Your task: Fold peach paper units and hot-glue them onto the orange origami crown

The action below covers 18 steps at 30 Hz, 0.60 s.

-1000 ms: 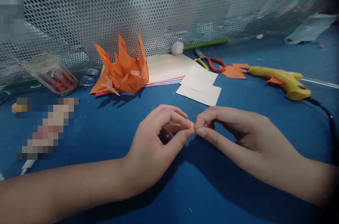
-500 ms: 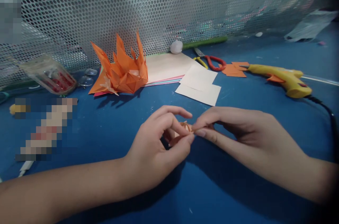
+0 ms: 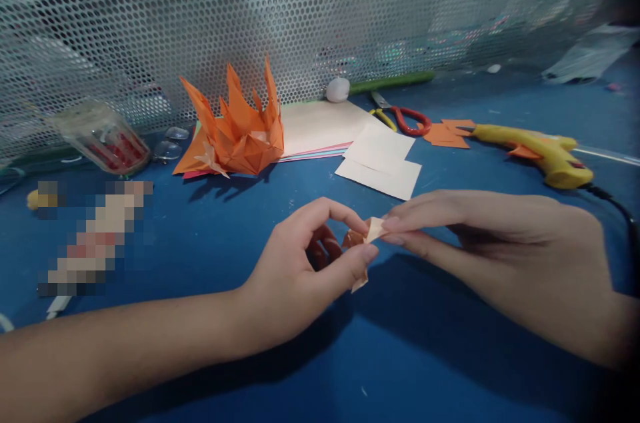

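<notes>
Between my two hands, above the blue table (image 3: 240, 376), is a small folded piece of cream paper (image 3: 375, 229). My left hand (image 3: 313, 270) holds its left side, thumb below and index finger above, with the other fingers curled behind. Fingertips of my right hand (image 3: 480, 243) pinch its right corner. A pale flap of the paper shows below my left thumb; the rest is partly hidden by fingers. Beyond my hands lie two cream paper squares (image 3: 383, 173), overlapping. To their left stands a spiky orange folded-paper model (image 3: 250, 143).
A yellow hot glue gun (image 3: 537, 150) with a black cord lies at right, near orange paper pieces (image 3: 447, 133). Red-handled scissors (image 3: 413, 122) rest behind the squares, beside stacked paper sheets (image 3: 315, 130). A clear jar (image 3: 107, 140) and glasses (image 3: 170, 146) are at left. Perforated metal panel (image 3: 310, 16) behind.
My right hand has moved slightly right and its fingers have straightened. More of the folded paper now shows between my hands, including a pale corner and a lower flap.
</notes>
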Each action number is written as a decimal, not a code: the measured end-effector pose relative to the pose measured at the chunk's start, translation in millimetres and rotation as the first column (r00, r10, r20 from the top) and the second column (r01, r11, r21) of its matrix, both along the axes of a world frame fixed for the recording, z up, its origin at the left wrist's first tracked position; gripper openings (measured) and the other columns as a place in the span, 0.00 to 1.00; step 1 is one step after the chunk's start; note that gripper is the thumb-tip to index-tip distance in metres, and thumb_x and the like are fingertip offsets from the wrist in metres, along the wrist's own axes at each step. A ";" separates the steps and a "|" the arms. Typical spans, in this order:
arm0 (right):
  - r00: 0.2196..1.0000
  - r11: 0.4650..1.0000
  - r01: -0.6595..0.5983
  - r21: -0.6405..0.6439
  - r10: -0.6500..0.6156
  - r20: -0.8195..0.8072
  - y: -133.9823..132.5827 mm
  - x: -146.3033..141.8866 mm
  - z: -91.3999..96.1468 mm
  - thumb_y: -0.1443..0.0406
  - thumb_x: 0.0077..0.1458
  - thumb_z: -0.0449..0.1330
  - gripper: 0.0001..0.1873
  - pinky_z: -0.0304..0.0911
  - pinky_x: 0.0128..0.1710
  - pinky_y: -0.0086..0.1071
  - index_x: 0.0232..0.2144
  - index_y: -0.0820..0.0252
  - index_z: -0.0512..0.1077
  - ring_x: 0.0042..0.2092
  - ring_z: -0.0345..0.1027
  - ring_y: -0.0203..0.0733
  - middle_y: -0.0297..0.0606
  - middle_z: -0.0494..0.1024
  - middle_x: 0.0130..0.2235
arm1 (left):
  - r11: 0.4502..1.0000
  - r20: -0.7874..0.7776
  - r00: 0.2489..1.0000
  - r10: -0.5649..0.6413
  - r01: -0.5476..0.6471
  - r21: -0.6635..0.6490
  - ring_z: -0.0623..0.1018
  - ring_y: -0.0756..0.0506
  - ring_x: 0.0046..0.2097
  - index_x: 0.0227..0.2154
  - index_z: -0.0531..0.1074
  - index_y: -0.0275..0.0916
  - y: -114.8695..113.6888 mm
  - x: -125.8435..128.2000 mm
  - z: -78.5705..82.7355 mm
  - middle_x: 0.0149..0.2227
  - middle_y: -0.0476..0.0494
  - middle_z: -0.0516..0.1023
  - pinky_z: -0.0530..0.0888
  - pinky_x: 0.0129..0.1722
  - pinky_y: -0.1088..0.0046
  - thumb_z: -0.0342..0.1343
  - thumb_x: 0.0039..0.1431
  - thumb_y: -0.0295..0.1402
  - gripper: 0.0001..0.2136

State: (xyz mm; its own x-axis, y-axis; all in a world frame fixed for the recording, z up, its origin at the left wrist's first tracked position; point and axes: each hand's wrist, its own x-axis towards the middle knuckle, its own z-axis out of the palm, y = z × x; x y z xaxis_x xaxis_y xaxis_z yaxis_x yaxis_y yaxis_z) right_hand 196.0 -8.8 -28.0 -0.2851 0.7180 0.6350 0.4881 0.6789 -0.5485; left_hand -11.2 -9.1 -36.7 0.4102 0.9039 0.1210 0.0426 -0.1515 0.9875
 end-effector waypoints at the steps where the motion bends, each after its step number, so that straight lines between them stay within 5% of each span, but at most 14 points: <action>1: 1.000 1.000 -0.018 0.019 0.018 0.009 0.9 0.8 -0.6 0.65 0.60 0.65 0.06 0.77 0.34 0.31 0.33 0.46 0.81 0.33 0.81 0.39 0.26 0.86 0.34 | 1.000 -0.006 1.000 0.010 -0.010 0.013 0.71 0.50 0.25 0.35 0.70 0.41 0.5 -0.3 0.1 0.23 0.52 0.76 0.67 0.25 0.75 0.66 0.59 0.37 0.10; 9: 0.999 0.997 -0.010 0.082 0.007 0.041 1.4 -0.7 1.1 0.66 0.60 0.64 0.08 0.78 0.31 0.27 0.32 0.47 0.82 0.34 0.82 0.38 0.27 0.86 0.36 | 0.989 0.056 0.998 0.019 -0.027 0.148 0.77 0.53 0.24 0.33 0.74 0.38 1.2 0.1 0.7 0.29 0.52 0.78 0.70 0.25 0.78 0.69 0.57 0.31 0.09; 18: 0.990 0.985 -0.044 -0.167 0.020 -0.141 2.0 -3.5 0.1 0.59 0.53 0.71 0.03 0.78 0.29 0.24 0.28 0.47 0.84 0.27 0.81 0.39 0.28 0.86 0.29 | 0.946 0.110 0.992 0.058 -0.089 0.310 0.77 0.54 0.27 0.33 0.77 0.36 -0.8 -3.5 -0.7 0.35 0.49 0.78 0.73 0.25 0.79 0.72 0.54 0.27 0.08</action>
State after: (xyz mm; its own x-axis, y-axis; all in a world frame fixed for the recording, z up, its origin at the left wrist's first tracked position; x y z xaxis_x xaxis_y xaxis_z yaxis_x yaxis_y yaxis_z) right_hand 192.4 -6.8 -27.9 -0.2281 0.8104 0.5396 0.3792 0.5844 -0.7174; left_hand -14.6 -9.9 -37.4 0.3157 0.8407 0.4399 -0.0295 -0.4547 0.8902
